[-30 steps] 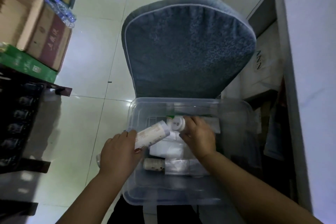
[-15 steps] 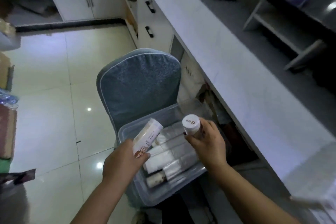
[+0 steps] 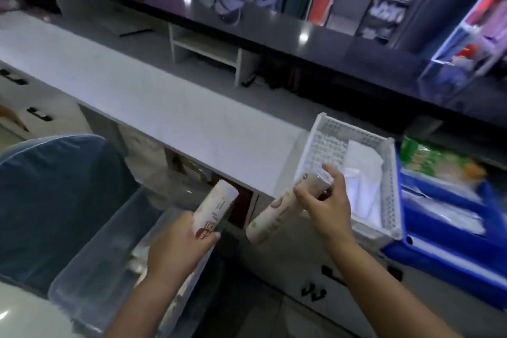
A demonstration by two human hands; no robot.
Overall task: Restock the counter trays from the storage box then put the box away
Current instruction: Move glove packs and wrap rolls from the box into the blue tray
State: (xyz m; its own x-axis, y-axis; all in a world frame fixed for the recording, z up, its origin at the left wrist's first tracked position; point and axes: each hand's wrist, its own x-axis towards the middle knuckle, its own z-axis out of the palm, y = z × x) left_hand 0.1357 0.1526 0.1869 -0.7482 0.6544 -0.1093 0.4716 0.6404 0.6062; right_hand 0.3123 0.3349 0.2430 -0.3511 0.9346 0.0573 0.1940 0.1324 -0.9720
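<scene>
I see two tubes up in the air, one in each grip. My right grip [image 3: 326, 206] has its fingers and thumb curled tight round the top end of the right tube [image 3: 274, 217]. My left grip [image 3: 178, 244] is wrapped round the bottom end of the left tube [image 3: 219, 203], and that tube stands nearly straight up, leaning a bit to the right. The left grip hangs over the right side of the clear storage box [image 3: 90, 269], which sits low in front of the blue chair [image 3: 55, 195]. The white tray [image 3: 323, 129] sits at the right end of the tabletop [image 3: 164, 107], and the blue tray [image 3: 444, 250] is just beside it on the right. The right grip is at the white tray's near left corner, so it is the nearer one by far; the left grip is well apart from the tray. The right tube slants from low on the left to high on the right, and its top end pokes just over the tray's left wall. The tray runs long, away from me. White packs [image 3: 362, 173] fill its right side and the left side looks bare. I think the right tube goes in first, and I would turn it so it lies the long way in that bare strip, next to the packs. The left tube can wait its turn
</scene>
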